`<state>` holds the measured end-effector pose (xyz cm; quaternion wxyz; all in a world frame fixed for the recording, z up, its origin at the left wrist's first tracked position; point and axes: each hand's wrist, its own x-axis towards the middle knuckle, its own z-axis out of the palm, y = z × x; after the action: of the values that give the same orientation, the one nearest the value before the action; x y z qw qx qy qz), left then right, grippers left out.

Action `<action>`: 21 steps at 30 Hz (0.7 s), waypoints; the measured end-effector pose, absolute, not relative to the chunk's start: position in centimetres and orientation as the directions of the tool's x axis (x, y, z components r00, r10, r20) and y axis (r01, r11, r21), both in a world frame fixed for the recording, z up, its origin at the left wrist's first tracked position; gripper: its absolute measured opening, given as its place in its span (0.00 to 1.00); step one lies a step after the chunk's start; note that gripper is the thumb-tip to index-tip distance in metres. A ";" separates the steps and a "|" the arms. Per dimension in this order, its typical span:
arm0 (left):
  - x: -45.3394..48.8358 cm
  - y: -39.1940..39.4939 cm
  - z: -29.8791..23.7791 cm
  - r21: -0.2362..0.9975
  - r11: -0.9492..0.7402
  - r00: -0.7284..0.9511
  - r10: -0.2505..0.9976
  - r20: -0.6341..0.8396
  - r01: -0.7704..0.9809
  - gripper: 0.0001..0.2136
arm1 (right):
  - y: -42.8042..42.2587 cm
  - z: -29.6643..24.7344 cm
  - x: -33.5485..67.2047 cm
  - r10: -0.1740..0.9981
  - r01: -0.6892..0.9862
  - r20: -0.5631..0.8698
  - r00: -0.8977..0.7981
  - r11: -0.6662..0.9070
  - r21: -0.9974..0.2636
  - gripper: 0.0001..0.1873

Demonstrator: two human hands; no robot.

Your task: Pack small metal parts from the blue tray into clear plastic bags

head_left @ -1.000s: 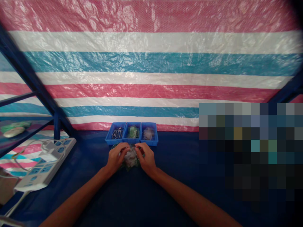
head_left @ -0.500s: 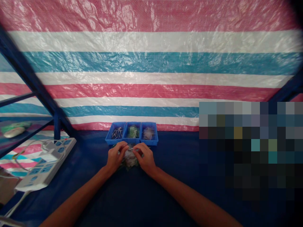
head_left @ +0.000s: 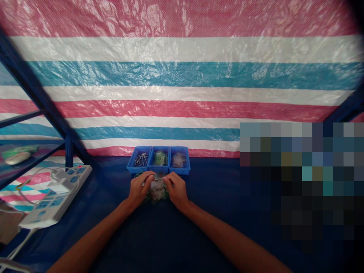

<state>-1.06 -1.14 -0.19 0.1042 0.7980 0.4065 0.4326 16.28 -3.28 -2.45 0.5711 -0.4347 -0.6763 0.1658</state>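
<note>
My left hand (head_left: 140,187) is closed in a pinch over the left side of a small heap of clear and greenish plastic pieces (head_left: 157,190). Opposite it, my right hand (head_left: 178,190) is also pinched, at the heap's right edge. Whatever sits between the fingertips of either hand is too small to name. Just beyond the hands stand three joined blue bins. Thin metal pins lie in the left bin (head_left: 132,163), green pieces in the middle bin (head_left: 159,169), and pale clear pieces in the right bin (head_left: 184,169).
A white power strip (head_left: 61,203) with plugs and cables lies on the dark blue table (head_left: 113,242) at left. Blue frame posts (head_left: 68,148) rise on the left side. A striped plastic sheet (head_left: 182,76) hangs behind the table. Pixelation hides the right side.
My right hand has shifted slightly right, so the fingertips stand farther apart. The small shiny metal piece seen between them earlier no longer shows clearly. My left hand has barely moved.
</note>
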 end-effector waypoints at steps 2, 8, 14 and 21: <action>-1.1 -1.2 -0.1 0.519 -0.653 0.308 0.737 0.602 0.552 0.10 | -3.3 -2.5 16.4 0.782 0.393 0.620 0.065 0.551 -0.736 0.16; -1.1 -1.1 -0.2 0.526 -0.658 0.292 0.731 0.616 0.539 0.08 | -3.3 -2.5 16.5 0.788 0.367 0.607 0.102 0.537 -0.759 0.15; -0.8 -1.0 0.0 0.562 -0.679 0.329 0.727 0.602 0.472 0.06 | -3.2 -2.5 16.5 0.794 0.366 0.605 0.065 0.545 -0.754 0.14; -0.8 -1.2 0.2 0.573 -0.706 0.292 0.701 0.651 0.417 0.04 | -3.1 -2.5 16.3 0.791 0.360 0.611 0.008 0.568 -0.740 0.13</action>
<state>-0.76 -1.21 0.25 0.1482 0.7899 0.3540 0.4783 16.32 -3.06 -2.53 0.5690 -0.4244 -0.6784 0.1894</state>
